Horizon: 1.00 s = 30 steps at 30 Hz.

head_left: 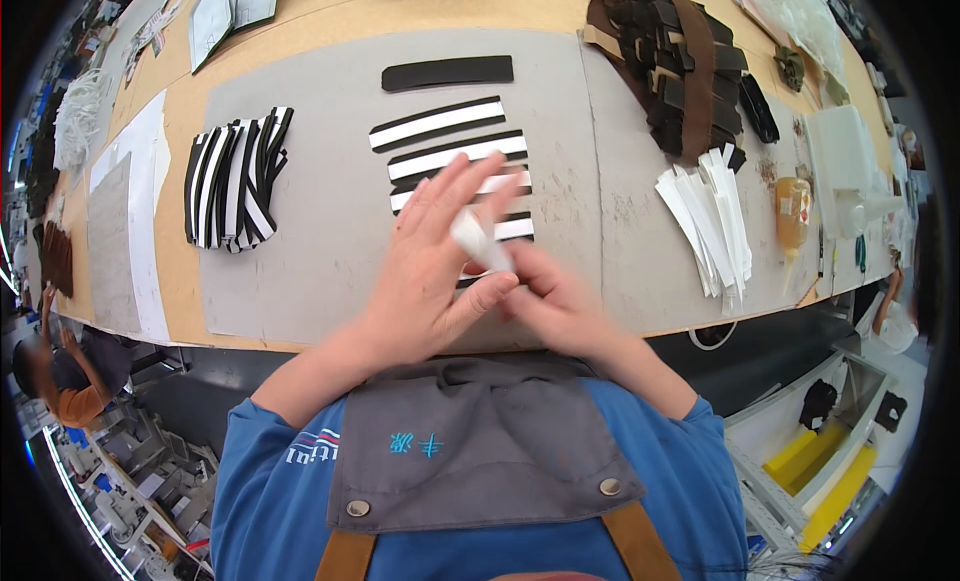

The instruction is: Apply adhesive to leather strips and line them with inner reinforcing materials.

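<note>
Both hands are over the middle of the grey board. My left hand has its fingers stretched out over black-and-white strips laid in a column; its thumb is beside a blurred white piece. My right hand, lower and to the right, has its fingers closed on that piece. A plain black strip lies above the column. A pile of striped strips sits at the left, and loose white strips lie at the right.
Brown and black pieces are heaped at the back right, near an amber glue bottle and translucent plastic pieces. Pale panels lie at the back left. Other people are at the far left and right edges.
</note>
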Tool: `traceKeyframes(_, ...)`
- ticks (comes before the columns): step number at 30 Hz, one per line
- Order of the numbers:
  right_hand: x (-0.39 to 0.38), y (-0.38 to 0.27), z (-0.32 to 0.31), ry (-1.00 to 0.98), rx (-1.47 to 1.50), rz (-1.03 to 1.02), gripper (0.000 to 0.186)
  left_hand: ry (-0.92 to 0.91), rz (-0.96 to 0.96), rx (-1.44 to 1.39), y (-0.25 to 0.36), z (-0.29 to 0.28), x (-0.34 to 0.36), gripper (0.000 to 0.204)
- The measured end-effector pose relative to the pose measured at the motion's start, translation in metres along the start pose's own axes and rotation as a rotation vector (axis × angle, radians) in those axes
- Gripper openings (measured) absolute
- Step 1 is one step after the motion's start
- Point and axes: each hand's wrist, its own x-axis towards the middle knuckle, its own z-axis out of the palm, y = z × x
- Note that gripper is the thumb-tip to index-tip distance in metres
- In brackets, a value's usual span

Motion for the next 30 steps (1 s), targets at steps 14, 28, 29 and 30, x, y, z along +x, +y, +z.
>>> traceKeyframes(14,-0.059,0.045,-0.062,0.503,0.225,-0.227,0.012,-0.072,-0.163,0.672,-0.03,0.049,0.024,0.082)
traceKeyframes(28,-0.062,0.041,-0.057,0.487,-0.085,-0.267,0.012,0.065,-0.141,0.702,-0.026,0.021,0.048,0.08)
traceKeyframes(29,-0.061,0.042,-0.057,0.481,-0.087,-0.269,0.012,0.07,-0.145,0.705,-0.045,0.018,0.05,0.08)
traceKeyframes(30,-0.06,0.043,-0.056,0.475,-0.124,-0.298,0.012,0.04,-0.21,0.748,-0.072,0.02,0.048,0.079)
